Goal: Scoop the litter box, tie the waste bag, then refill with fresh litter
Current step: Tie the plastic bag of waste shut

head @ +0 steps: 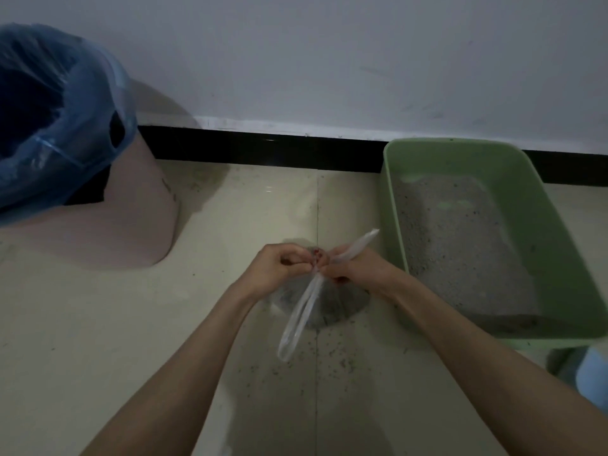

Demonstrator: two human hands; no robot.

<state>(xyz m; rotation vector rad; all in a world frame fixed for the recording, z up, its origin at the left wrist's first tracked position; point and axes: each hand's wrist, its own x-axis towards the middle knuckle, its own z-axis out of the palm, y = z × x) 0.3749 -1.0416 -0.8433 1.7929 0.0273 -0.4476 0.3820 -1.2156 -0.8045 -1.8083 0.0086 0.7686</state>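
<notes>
1. Litter box (556, 232): green, against the wall at right, thin grey litter inside; refilling is not yet done.
2. Bin (98, 199): pink, blue liner, far left.
3. Waste bag (332, 304): clear, on the floor between the forearms, its handles crossed.
4. Left hand (279, 264) and right hand (358, 268) each pinch a handle at the knot; pulling both ends evenly outward should seat it tight.
5. Writing: none readable.
</notes>
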